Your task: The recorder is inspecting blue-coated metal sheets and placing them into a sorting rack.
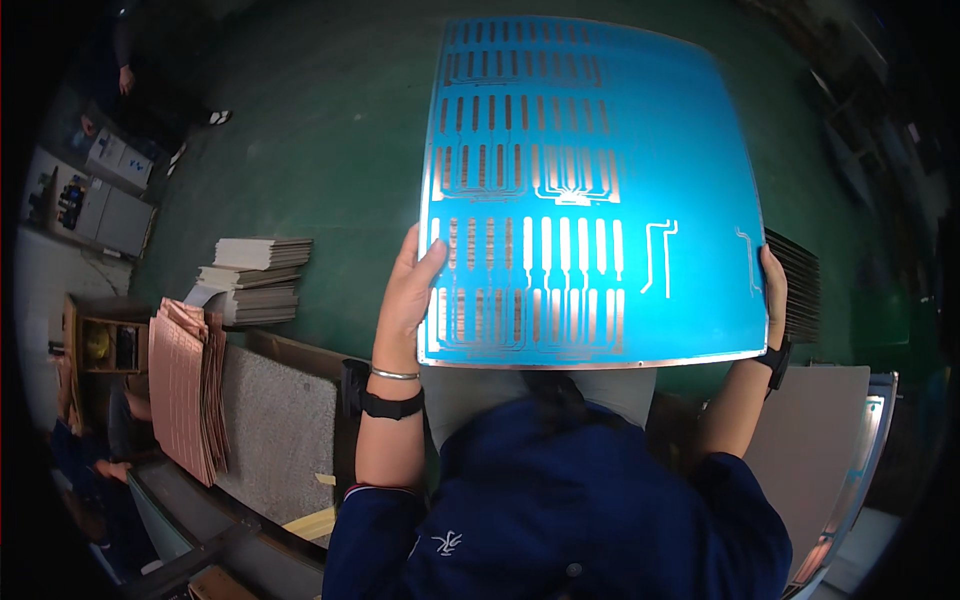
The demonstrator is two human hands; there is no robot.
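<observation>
Before me I hold up a large blue circuit board panel (680, 140) with rows of bare copper-coloured strips and traces on its left part. My left hand (406, 282) grips its left edge, the thumb lying on the blue face and the other fingers hidden behind. On the opposite edge, low down, my right hand (774, 298) is closed round the side, its fingers mostly out of sight behind the panel. Light glares off the middle of the surface. The panel's lower edge is just above my lap.
At left lie a stack of pale boards (260, 280) and a pile of copper sheets (180, 390) beside a grey speckled surface (280, 410). More panels are stacked at right behind mine (803, 285). A grey board (810, 440) stands near my right elbow. Other people are at the left.
</observation>
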